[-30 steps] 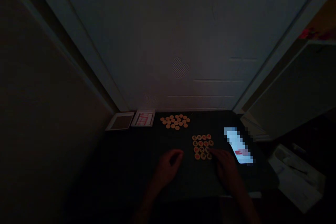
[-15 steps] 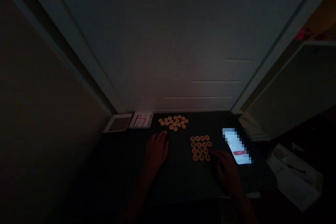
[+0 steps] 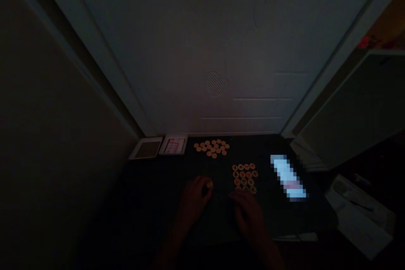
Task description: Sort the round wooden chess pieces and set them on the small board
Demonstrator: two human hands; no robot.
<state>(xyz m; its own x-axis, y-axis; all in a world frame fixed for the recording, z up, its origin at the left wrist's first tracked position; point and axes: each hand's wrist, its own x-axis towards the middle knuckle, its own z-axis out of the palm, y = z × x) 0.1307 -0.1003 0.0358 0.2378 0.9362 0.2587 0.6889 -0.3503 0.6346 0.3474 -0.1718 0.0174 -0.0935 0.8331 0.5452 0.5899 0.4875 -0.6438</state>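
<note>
A small round Chinese chess piece point(image 3: 209, 184) shows between the thumb and fingers of my left hand point(image 3: 194, 197), which is closed on it above the dark tabletop. To its right, my right hand point(image 3: 248, 211) has its fingers stretched out and apart, with nothing visible in them. Its fingertips are at the near row of the Chinese chess pieces point(image 3: 243, 174), which lie face up in a block with red and dark markings; the hand partly hides that row. Farther back, several plain-faced pieces point(image 3: 213, 147) lie in a loose cluster.
On the right of the dark table point(image 3: 218, 219) lies a lit phone point(image 3: 287, 177), blurred out. Two flat framed boxes point(image 3: 173, 145) sit at the back left. A white panel point(image 3: 177, 50) rises behind the table. Low at the right is a white box point(image 3: 360, 215). The light is dim.
My left hand has drawn back toward me from near the loose cluster, now with a piece in its fingers. My right hand has moved left from the block's right side to its near edge.
</note>
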